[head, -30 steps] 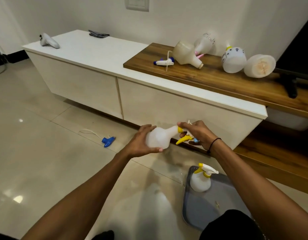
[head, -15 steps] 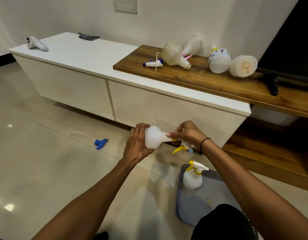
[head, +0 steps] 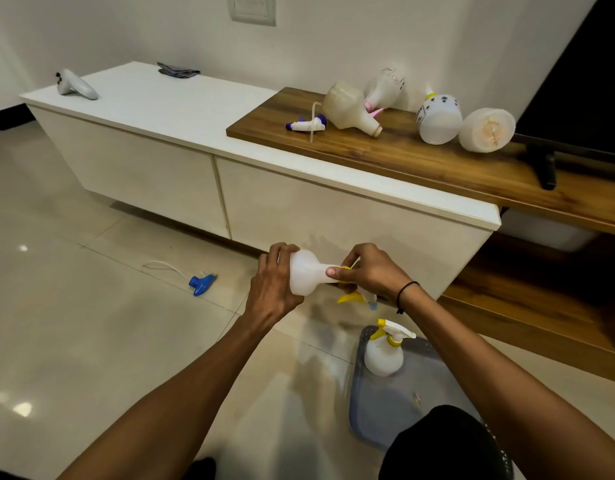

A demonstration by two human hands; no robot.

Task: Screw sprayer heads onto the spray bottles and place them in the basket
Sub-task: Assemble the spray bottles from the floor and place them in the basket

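Note:
My left hand (head: 272,286) grips the round body of a white spray bottle (head: 306,276) held sideways in front of the cabinet. My right hand (head: 370,271) is closed around the yellow sprayer head (head: 351,298) at the bottle's neck; its trigger hangs below my fingers. On the floor to the lower right lies a grey basket (head: 385,407) with one finished bottle with a yellow sprayer (head: 384,351) standing in it. Several headless bottles (head: 347,110) lie on the wooden shelf beside a loose blue-and-white sprayer head (head: 306,125).
A blue sprayer head with a white tube (head: 201,283) lies on the tiled floor at the left. The white cabinet (head: 181,174) carries a white controller (head: 75,86) and a folded dark cloth (head: 177,70). My dark-clad knee (head: 444,445) covers part of the basket.
My left hand has shifted round the bottle's base and my right hand has turned on the sprayer head at the neck. The view has shifted slightly.

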